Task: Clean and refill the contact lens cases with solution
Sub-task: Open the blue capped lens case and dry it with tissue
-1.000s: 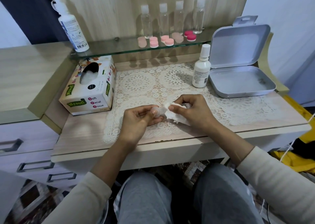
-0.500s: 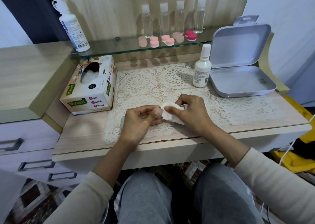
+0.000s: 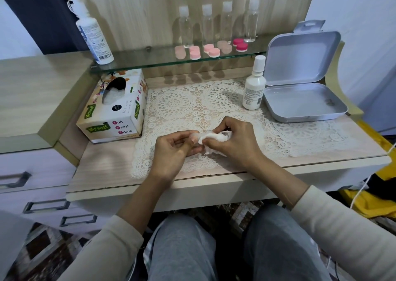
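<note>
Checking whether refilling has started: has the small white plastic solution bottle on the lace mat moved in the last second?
No. The small white plastic solution bottle stands upright where it was, just left of the open grey metal tin.

mat [image 3: 175,103] on desk [image 3: 102,167] | over mat's 6 o'clock edge: tissue wad [image 3: 211,137] in right hand [image 3: 233,143], touching small item [image 3: 194,134] in left hand [image 3: 169,150] | from hands: tissue box [image 3: 115,107] 10 o'clock, beside mat | small bottle [image 3: 254,90] 1 o'clock, on mat | open tin [image 3: 304,103] 2 o'clock, just beside bottle | glass shelf [image 3: 150,60] 12 o'clock: lens cases [image 3: 211,50] in front, four bottles [image 3: 206,23] behind, large bottle [image 3: 94,36] at its 9 o'clock end
</note>
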Motion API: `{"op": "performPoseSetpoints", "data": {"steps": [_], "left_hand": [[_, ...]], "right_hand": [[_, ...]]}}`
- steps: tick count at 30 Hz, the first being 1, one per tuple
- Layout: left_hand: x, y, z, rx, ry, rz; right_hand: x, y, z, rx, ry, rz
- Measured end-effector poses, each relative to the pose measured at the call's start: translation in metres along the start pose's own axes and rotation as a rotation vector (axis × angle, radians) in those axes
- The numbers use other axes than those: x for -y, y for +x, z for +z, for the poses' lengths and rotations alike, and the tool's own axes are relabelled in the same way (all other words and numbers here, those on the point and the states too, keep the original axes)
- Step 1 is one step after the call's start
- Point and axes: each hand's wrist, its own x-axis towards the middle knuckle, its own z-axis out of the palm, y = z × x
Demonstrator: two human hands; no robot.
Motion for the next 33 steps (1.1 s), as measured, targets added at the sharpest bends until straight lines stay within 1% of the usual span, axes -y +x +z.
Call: {"op": "performPoseSetpoints", "data": {"steps": [7, 9, 11, 13, 15, 16, 17, 20, 23, 24, 27, 33], "left_hand": [[0.001, -0.002, 0.0, 0.039, 0.043, 0.04], [0.0, -0.002, -0.001, 0.038, 0.038, 0.047], [-0.001, -0.002, -0.001, 0.031, 0.022, 0.062], [-0.001, -0.002, -0.002, 0.034, 0.019, 0.083], [-0.001, -0.002, -0.002, 0.044, 0.052, 0.088], [-0.001, -0.002, -0.003, 0.053, 0.078, 0.085], [0.0, -0.002, -0.003, 0.068, 0.107, 0.083], [0.0, -0.003, -0.002, 0.104, 0.202, 0.112], [-0.002, -0.003, -0.002, 0.127, 0.26, 0.162], [-0.003, -0.003, -0.002, 0.133, 0.289, 0.187], [-0.006, 0.0, -0.003, 0.157, 0.413, 0.252], [-0.003, 0.009, -0.003, 0.199, 0.936, 0.434]], "right_hand": [[0.001, 0.001, 0.003, -0.047, 0.033, 0.047], [0.001, 0.001, 0.003, -0.036, 0.071, 0.063], [-0.002, 0.003, 0.0, -0.009, 0.135, 0.117], [-0.004, 0.002, -0.006, 0.033, 0.312, 0.207], [-0.002, -0.001, -0.013, 0.097, 0.672, 0.371], [-0.001, -0.002, -0.016, 0.13, 0.806, 0.442], [-0.001, -0.003, -0.019, 0.149, 0.847, 0.475], [-0.006, -0.003, -0.022, 0.159, 0.753, 0.473], [-0.008, -0.005, -0.025, 0.162, 0.709, 0.461], [-0.008, -0.005, -0.027, 0.16, 0.664, 0.432], [-0.006, -0.004, -0.031, 0.161, 0.425, 0.301], [-0.001, -0.003, -0.025, 0.142, 0.042, 0.177]]}}
